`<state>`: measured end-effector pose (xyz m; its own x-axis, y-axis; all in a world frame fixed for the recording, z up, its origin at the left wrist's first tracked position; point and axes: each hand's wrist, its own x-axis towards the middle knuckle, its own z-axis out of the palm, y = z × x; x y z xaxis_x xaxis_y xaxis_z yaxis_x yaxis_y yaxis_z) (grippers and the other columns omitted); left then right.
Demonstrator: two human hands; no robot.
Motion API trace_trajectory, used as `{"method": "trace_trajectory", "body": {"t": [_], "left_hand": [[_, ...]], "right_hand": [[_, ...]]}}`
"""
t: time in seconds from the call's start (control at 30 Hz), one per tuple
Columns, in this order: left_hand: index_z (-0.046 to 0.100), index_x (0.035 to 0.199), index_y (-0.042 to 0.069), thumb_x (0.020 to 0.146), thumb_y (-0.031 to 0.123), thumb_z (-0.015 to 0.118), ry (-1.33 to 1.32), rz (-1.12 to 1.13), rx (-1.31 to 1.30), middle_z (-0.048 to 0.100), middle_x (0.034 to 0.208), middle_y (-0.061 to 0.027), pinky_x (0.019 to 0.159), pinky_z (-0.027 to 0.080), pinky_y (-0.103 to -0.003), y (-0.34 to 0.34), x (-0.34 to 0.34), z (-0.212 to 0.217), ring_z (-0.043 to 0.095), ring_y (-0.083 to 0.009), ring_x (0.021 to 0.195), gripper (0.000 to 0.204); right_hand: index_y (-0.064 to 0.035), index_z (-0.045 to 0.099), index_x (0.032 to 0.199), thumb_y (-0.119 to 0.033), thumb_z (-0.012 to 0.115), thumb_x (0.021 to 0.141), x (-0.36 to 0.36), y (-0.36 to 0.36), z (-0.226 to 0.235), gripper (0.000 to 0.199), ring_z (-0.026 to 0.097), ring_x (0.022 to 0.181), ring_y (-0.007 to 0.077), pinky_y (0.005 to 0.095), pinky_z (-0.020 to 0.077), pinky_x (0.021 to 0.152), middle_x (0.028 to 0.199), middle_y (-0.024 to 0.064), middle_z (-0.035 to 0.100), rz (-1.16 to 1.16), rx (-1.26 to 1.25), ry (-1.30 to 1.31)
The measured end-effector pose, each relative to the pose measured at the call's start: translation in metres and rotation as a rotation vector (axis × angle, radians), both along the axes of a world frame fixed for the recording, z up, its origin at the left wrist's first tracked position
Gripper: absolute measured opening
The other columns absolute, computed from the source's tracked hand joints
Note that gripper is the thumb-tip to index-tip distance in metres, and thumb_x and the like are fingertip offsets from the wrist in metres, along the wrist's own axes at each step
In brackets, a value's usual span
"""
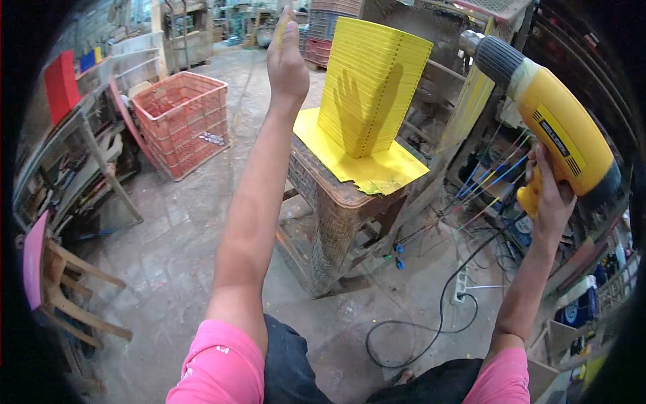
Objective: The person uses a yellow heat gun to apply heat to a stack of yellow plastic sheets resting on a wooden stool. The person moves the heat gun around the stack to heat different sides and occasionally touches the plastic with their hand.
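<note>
My right hand [553, 195] is wrapped round the grip of a yellow heat gun [562, 121] with a black ribbed collar and a metal nozzle. The nozzle points left, toward a tall stack of yellow sheets [367, 87] with a row of dark dots down one corner. Under the stack lies a flat yellow sheet [397, 172] with a ragged front edge, on a worn wooden stool [333, 232]. My left hand [288, 71] is raised left of the stack, fingers stretched up, not touching it. Its spread-finger shadow falls on the stack. A yellow sliver shows at its fingers; I cannot tell what it is.
A black cord [441, 323] loops over the floor beside a white power strip [460, 286]. An orange plastic crate [182, 124] stands at the left, and a wooden chair with a pink part [77, 283] lies nearer. Thin coloured rods [491, 165] lean at the right.
</note>
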<state>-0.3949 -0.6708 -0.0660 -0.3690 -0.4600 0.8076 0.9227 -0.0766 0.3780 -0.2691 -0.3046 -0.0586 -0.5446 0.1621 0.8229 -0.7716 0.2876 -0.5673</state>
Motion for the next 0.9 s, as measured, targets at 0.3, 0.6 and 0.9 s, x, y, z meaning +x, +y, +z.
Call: {"method": "trace_trajectory", "body": {"t": [0.3, 0.6, 0.9], "left_hand": [[0.047, 0.13, -0.009, 0.099, 0.029, 0.039, 0.046, 0.186, -0.042, 0.052, 0.129, -0.0281, 0.104, 0.036, -0.036, -0.006, -0.027, -0.028, 0.048, -0.0331, 0.126, 0.05], [0.05, 0.124, -0.01, 0.098, 0.026, 0.042, 0.017, 0.021, 0.022, 0.058, 0.114, -0.0323, 0.093, 0.044, -0.038, -0.009, -0.006, -0.028, 0.056, -0.0399, 0.113, 0.046], [0.05, 0.125, -0.01, 0.099, 0.026, 0.04, -0.034, -0.034, 0.072, 0.056, 0.121, -0.0304, 0.096, 0.042, -0.039, -0.004, -0.01, -0.032, 0.053, -0.041, 0.116, 0.045]], "right_hand": [[-0.0008, 0.061, 0.107, -0.009, 0.069, 0.085, 0.063, -0.029, 0.005, 0.024, 0.059, 0.076, 0.0119, 0.0249, 0.0462, 0.067, 0.091, 0.0058, 0.064, -0.332, 0.458, -0.121], [-0.003, 0.06, 0.117, -0.01, 0.075, 0.078, 0.079, -0.068, -0.005, 0.042, 0.063, 0.095, 0.0202, 0.033, 0.0487, 0.086, 0.101, 0.0071, 0.068, -0.625, 0.867, -0.026], [-0.0014, 0.064, 0.106, -0.009, 0.07, 0.085, 0.072, -0.096, 0.026, 0.024, 0.055, 0.068, 0.0085, 0.0211, 0.0415, 0.059, 0.085, 0.0052, 0.065, -0.568, 0.481, 0.126]]}}
